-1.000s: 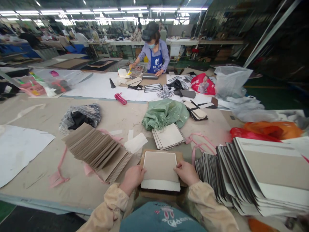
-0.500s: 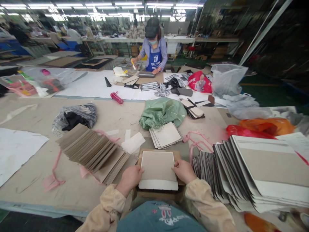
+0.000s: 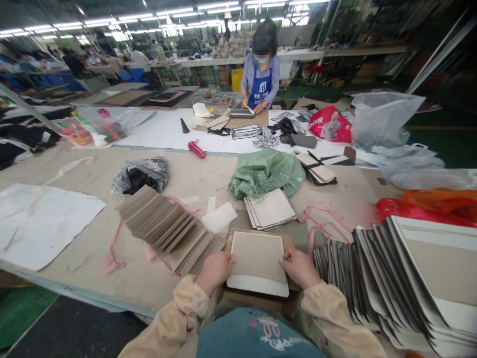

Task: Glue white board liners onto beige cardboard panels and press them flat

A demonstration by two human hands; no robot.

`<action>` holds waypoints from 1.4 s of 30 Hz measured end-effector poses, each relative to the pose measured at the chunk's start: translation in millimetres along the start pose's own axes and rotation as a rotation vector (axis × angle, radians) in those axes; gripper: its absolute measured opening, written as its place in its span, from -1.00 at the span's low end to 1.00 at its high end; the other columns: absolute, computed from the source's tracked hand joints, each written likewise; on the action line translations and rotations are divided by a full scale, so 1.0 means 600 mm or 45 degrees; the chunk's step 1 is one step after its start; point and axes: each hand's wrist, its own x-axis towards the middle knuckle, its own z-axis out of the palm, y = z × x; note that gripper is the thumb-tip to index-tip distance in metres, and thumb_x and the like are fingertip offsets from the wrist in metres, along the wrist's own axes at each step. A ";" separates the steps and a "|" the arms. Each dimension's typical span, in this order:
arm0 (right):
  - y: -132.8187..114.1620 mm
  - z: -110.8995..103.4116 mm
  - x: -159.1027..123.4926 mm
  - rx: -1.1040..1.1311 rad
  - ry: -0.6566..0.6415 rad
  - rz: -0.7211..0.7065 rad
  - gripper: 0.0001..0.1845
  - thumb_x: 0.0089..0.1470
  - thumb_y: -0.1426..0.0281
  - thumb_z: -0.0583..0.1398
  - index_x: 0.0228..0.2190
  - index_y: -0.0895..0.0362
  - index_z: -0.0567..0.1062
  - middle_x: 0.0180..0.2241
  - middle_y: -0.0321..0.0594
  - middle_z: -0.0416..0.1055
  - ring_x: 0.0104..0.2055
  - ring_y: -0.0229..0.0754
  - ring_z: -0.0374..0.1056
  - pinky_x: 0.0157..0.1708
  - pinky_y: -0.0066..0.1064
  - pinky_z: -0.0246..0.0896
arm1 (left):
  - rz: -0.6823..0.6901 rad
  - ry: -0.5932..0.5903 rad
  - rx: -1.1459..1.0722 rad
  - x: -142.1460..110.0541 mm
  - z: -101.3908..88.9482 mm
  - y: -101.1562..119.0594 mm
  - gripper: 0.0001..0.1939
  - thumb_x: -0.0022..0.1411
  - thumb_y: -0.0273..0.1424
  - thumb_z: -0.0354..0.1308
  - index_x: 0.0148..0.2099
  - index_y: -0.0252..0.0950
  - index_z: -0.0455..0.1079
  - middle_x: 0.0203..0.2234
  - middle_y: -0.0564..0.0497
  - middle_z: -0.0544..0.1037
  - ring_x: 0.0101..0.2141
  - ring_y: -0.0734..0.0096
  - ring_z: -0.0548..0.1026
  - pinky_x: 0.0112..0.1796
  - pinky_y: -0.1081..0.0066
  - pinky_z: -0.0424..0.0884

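A square grey board with a white border (image 3: pixel 258 262) lies flat on a brown cardboard pad (image 3: pixel 288 241) at the near table edge. My left hand (image 3: pixel 215 271) is closed on its left edge. My right hand (image 3: pixel 298 267) is closed on its right edge, fingers curled over the board. A fanned stack of brown boards (image 3: pixel 165 228) lies just left of my left hand. A fanned row of larger grey-and-white boards (image 3: pixel 391 278) stands to the right of my right hand.
Beyond the pad lie a small pile of white-faced boards (image 3: pixel 271 209), a green bag (image 3: pixel 266 172), pink straps (image 3: pixel 320 223) and a black-filled plastic bag (image 3: pixel 140 175). A person in a blue apron (image 3: pixel 260 79) works at the far side. White paper (image 3: pixel 40 223) lies left.
My hands stay on the board's two edges. The view has swung a little to the left, so everything sits further right in the picture.
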 end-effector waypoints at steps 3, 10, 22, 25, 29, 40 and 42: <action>-0.003 -0.002 -0.001 -0.047 -0.004 0.001 -0.88 -0.08 0.33 0.16 -0.56 0.09 0.39 -0.53 -0.25 0.44 -0.41 -0.18 0.36 -0.43 -0.42 0.02 | 0.018 -0.005 0.002 0.002 -0.001 0.000 -0.63 0.29 -0.21 -0.15 -0.26 -0.27 0.43 -0.33 -0.11 0.57 -0.24 0.22 0.51 -0.24 0.34 0.37; -0.018 -0.013 -0.001 -0.176 -0.021 -0.009 -0.91 -0.09 0.33 0.17 -0.54 0.09 0.41 -0.46 -0.19 0.47 -0.34 -0.11 0.38 -0.40 -0.39 0.04 | 0.027 -0.012 0.024 0.004 -0.008 0.001 -0.64 0.27 -0.21 -0.13 -0.26 -0.27 0.44 -0.33 -0.12 0.58 -0.24 0.19 0.52 -0.25 0.32 0.38; -0.026 -0.021 -0.004 -0.305 -0.072 -0.002 -0.86 -0.05 0.27 0.17 -0.46 0.08 0.44 -0.39 -0.16 0.49 -0.25 -0.07 0.41 -0.36 -0.37 0.12 | 0.037 -0.087 -0.004 0.010 -0.008 -0.004 -0.61 0.27 -0.20 -0.13 -0.18 -0.28 0.46 -0.25 -0.16 0.55 -0.16 0.14 0.49 -0.18 0.28 0.37; -0.032 -0.021 -0.008 -0.328 -0.070 0.010 -0.85 -0.04 0.25 0.17 -0.47 0.07 0.44 -0.39 -0.18 0.49 -0.25 -0.07 0.41 -0.37 -0.37 0.14 | 0.038 -0.090 -0.010 0.011 -0.009 -0.004 -0.63 0.26 -0.20 -0.12 -0.18 -0.28 0.46 -0.24 -0.16 0.55 -0.15 0.14 0.49 -0.17 0.28 0.37; -0.045 -0.024 -0.017 -0.395 -0.027 0.056 -0.81 -0.01 0.25 0.16 -0.39 0.09 0.47 -0.35 -0.07 0.50 -0.23 0.00 0.43 -0.36 -0.32 0.19 | 0.027 -0.097 -0.018 0.011 -0.014 -0.001 -0.64 0.26 -0.21 -0.10 -0.19 -0.29 0.45 -0.22 -0.17 0.55 -0.13 0.17 0.48 -0.14 0.29 0.36; -0.117 0.040 -0.076 -0.414 0.209 -0.578 -0.50 0.13 0.26 0.09 0.11 0.01 0.21 0.17 -0.20 0.16 0.24 -0.11 -0.04 0.18 -0.27 -0.11 | 0.058 -0.061 0.025 0.008 -0.021 0.004 -0.64 0.26 -0.27 -0.11 -0.19 -0.31 0.46 -0.26 -0.21 0.57 -0.16 0.19 0.51 -0.15 0.29 0.36; -0.132 0.078 -0.074 -0.327 0.161 -0.892 -0.37 0.13 0.17 0.08 0.19 0.02 0.07 0.27 -0.23 -0.04 0.31 -0.06 -0.26 0.24 -0.14 -0.25 | 0.075 -0.047 0.046 0.010 -0.017 0.002 -0.63 0.28 -0.29 -0.16 -0.17 -0.30 0.46 -0.24 -0.20 0.57 -0.16 0.21 0.51 -0.14 0.29 0.35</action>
